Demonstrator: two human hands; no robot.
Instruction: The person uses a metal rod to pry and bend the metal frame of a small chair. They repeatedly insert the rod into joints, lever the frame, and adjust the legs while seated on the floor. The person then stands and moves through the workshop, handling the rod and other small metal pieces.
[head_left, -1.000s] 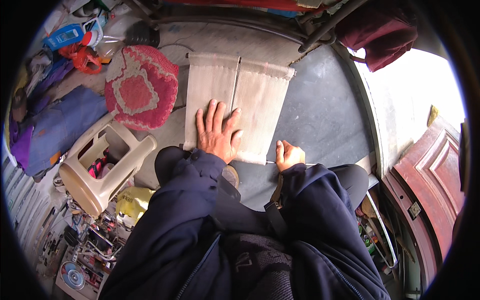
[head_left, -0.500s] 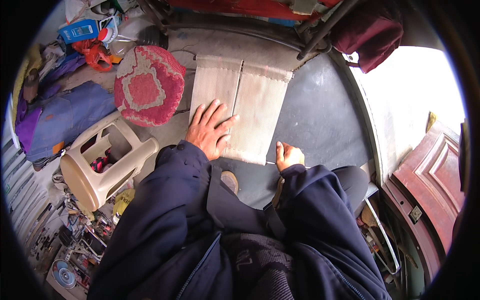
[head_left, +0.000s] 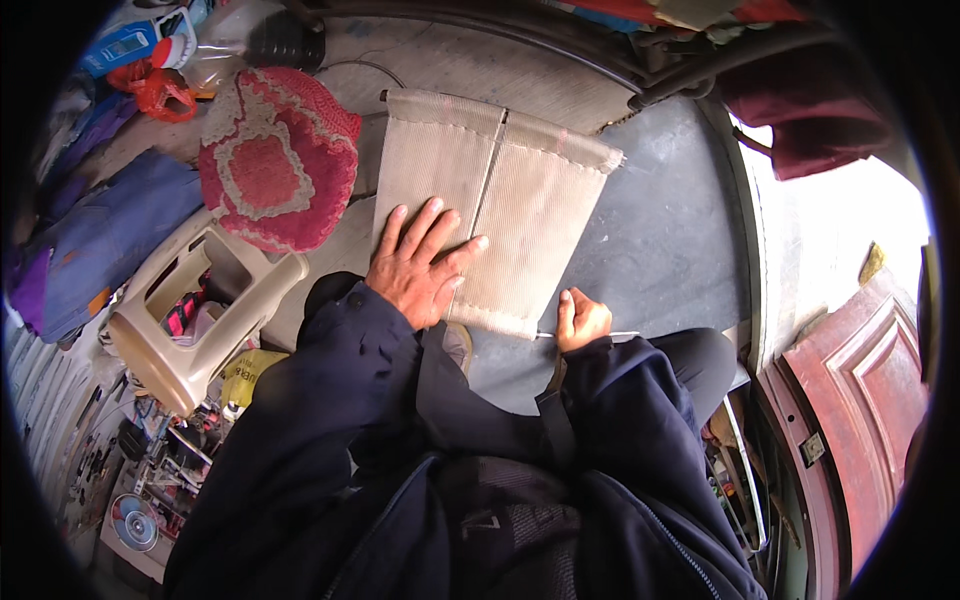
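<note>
Right grip closed round rod, judged only part-way into cloth at near end; left grip spread on cloth.

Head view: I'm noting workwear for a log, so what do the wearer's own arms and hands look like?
The left sleeve and right sleeve are long, loose and dark navy; a small button shows near the left cuff. The left hand and right hand are bare and ungloved.
</note>
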